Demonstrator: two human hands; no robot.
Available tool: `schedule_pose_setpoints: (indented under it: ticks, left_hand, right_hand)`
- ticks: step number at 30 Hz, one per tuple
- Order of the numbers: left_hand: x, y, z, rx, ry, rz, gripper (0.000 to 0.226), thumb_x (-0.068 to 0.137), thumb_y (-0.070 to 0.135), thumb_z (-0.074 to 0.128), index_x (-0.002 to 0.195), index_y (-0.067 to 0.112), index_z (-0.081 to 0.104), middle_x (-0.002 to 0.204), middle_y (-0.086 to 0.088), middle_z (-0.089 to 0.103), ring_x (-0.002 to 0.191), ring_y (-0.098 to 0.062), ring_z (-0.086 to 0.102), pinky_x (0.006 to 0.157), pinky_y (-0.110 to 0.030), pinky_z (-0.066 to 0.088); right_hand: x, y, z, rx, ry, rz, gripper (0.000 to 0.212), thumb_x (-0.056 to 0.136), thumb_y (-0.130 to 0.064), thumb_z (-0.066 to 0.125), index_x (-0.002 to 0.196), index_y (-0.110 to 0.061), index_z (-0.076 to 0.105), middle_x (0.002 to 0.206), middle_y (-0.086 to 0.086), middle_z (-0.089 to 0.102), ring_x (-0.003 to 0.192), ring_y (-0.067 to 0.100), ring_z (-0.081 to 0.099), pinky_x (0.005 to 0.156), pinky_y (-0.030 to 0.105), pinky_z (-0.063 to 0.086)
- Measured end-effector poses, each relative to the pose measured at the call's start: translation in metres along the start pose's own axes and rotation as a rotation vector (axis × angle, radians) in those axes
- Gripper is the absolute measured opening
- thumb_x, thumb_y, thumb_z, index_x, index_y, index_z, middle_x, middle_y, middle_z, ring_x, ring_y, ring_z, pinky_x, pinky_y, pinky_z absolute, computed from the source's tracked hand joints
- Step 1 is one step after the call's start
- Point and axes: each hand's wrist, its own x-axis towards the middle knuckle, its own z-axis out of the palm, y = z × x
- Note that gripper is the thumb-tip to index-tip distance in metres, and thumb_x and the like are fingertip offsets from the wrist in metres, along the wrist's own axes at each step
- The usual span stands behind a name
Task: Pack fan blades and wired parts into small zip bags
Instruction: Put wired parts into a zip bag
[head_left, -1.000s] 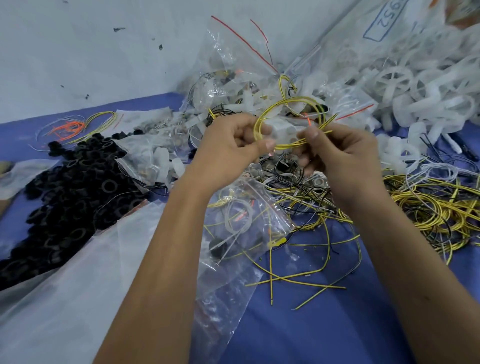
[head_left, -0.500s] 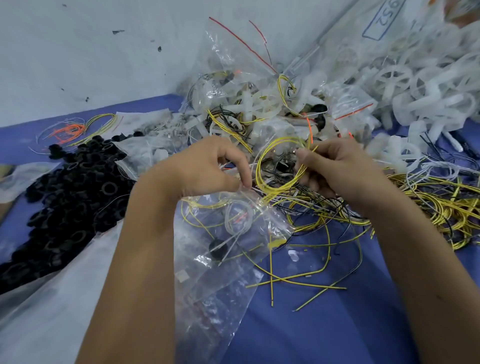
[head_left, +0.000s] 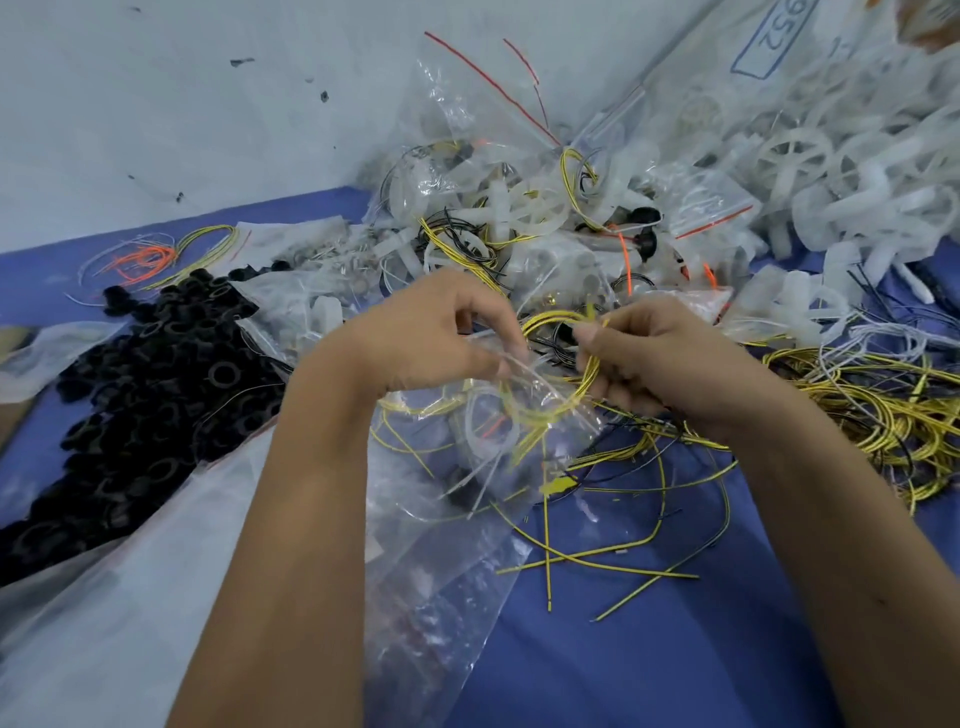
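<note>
A: Far left?
B: Heap of black rings (head_left: 130, 395) on the blue table (head_left: 649, 649). Behind it, a small tangle of orange wires (head_left: 137, 258) near the white wall (head_left: 182, 104). A large clear plastic sheet (head_left: 104, 597) covers the near-left corner.

A: Left hand?
B: Left hand (head_left: 436, 332) is at centre, fingers curled, thumb and fingertips pinching the mouth edge of a small zip bag (head_left: 483, 447). Bag hangs below the hand onto the table; white and orange bits show inside, blurred through the plastic.

A: The wire?
B: Yellow wire coil (head_left: 558, 364) sits between the two hands, its lower arc at or inside the bag mouth. Cannot tell how far in.

A: Right hand?
B: Right hand (head_left: 660, 358) grips the coil's right side, thumb on top, fingers curled beneath.

A: Behind the hands?
B: Pile of filled zip bags (head_left: 519, 208) with red seal lines, holding white fan blades and yellow-black wire.

A: Near side, centre?
B: Loose yellow wire strands (head_left: 597, 558) lie crossed on the table.

A: Right side?
B: Yellow wire pile (head_left: 883, 410), well tangled, just beside the right wrist. Above it, a mound of loose white fan blades (head_left: 831, 171) runs to the right edge.
</note>
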Motion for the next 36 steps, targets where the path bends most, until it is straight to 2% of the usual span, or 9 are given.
schedule_pose_setpoints:
  ticks: [3, 10, 15, 20, 24, 28, 32, 34, 36]
  left_hand:
    - [-0.001, 0.006, -0.003, -0.051, 0.011, 0.043, 0.022, 0.077, 0.004, 0.087, 0.082, 0.024, 0.079, 0.091, -0.030, 0.060, 0.082, -0.042, 0.051, 0.069, -0.043, 0.045]
    - [0.002, 0.015, 0.003, -0.171, -0.149, 0.118, 0.020, 0.075, -0.004, 0.083, 0.085, 0.012, 0.077, 0.090, -0.024, 0.067, 0.077, -0.037, 0.052, 0.071, -0.033, 0.047]
    - [0.001, 0.017, 0.005, -0.224, -0.197, 0.129, 0.014, 0.074, -0.001, 0.080, 0.085, 0.007, 0.076, 0.089, -0.014, 0.070, 0.079, -0.032, 0.056, 0.074, -0.033, 0.049]
    - [-0.003, 0.017, 0.000, -0.282, -0.164, 0.157, 0.013, 0.076, 0.003, 0.081, 0.085, 0.007, 0.072, 0.090, -0.023, 0.067, 0.077, -0.049, 0.053, 0.072, -0.042, 0.045]
    - [-0.004, 0.017, 0.000, -0.325, -0.200, 0.122, 0.015, 0.077, -0.006, 0.078, 0.088, 0.003, 0.071, 0.086, -0.015, 0.068, 0.073, -0.035, 0.055, 0.072, -0.043, 0.045]
    - [-0.003, 0.014, -0.001, -0.343, -0.212, 0.095, 0.021, 0.078, -0.011, 0.079, 0.086, 0.005, 0.069, 0.081, -0.002, 0.069, 0.074, -0.026, 0.060, 0.071, -0.037, 0.050]
    - [-0.006, 0.009, -0.004, -0.381, -0.156, 0.075, 0.015, 0.075, 0.002, 0.078, 0.086, 0.007, 0.069, 0.081, -0.002, 0.071, 0.073, -0.022, 0.063, 0.066, -0.031, 0.051]
    - [-0.008, 0.005, -0.005, -0.393, -0.120, 0.046, 0.018, 0.074, 0.001, 0.081, 0.085, 0.007, 0.069, 0.081, -0.004, 0.070, 0.069, -0.018, 0.062, 0.058, -0.022, 0.048]
    - [-0.009, 0.001, -0.006, -0.397, -0.091, 0.028, 0.020, 0.075, -0.002, 0.083, 0.085, 0.008, 0.068, 0.079, -0.004, 0.068, 0.062, -0.011, 0.060, 0.052, -0.017, 0.045]
  right_hand:
    - [-0.003, -0.001, 0.014, -0.064, -0.226, 0.010, 0.042, 0.102, -0.028, 0.060, 0.066, -0.007, 0.059, 0.049, 0.008, 0.053, 0.038, 0.010, 0.038, 0.036, 0.016, 0.028]
    - [-0.009, -0.003, 0.032, -0.129, -0.418, -0.065, 0.032, 0.100, -0.016, 0.064, 0.071, -0.003, 0.063, 0.046, -0.002, 0.055, 0.038, 0.007, 0.041, 0.038, 0.016, 0.030]
    - [-0.005, -0.005, 0.042, -0.174, -0.268, -0.240, 0.020, 0.096, -0.018, 0.070, 0.085, -0.001, 0.070, 0.074, 0.025, 0.066, 0.063, 0.027, 0.059, 0.061, 0.049, 0.053]
    - [-0.002, 0.001, 0.047, -0.178, -0.229, -0.258, 0.029, 0.097, -0.018, 0.069, 0.080, 0.006, 0.066, 0.072, 0.028, 0.065, 0.062, 0.038, 0.064, 0.061, 0.057, 0.054]
    - [0.001, 0.011, 0.057, -0.238, -0.187, -0.256, 0.022, 0.094, -0.009, 0.067, 0.081, 0.007, 0.060, 0.071, 0.025, 0.065, 0.064, 0.044, 0.065, 0.057, 0.058, 0.053]
    - [-0.002, 0.001, 0.062, -0.160, -0.198, -0.364, 0.009, 0.088, -0.008, 0.072, 0.091, 0.000, 0.068, 0.083, 0.015, 0.072, 0.075, 0.018, 0.067, 0.066, 0.043, 0.057]
    - [-0.001, -0.001, 0.064, -0.257, -0.032, -0.378, 0.015, 0.091, -0.012, 0.072, 0.081, -0.019, 0.064, 0.067, -0.008, 0.065, 0.062, 0.002, 0.061, 0.057, 0.020, 0.048]
    - [-0.001, -0.001, 0.064, -0.518, 0.049, -0.437, 0.031, 0.093, -0.017, 0.070, 0.073, -0.032, 0.052, 0.060, -0.010, 0.056, 0.056, 0.012, 0.054, 0.053, 0.024, 0.040]
    - [-0.001, 0.000, 0.063, -0.618, -0.042, -0.431, 0.022, 0.097, -0.017, 0.064, 0.075, -0.019, 0.062, 0.069, 0.003, 0.062, 0.065, 0.025, 0.057, 0.061, 0.035, 0.047]
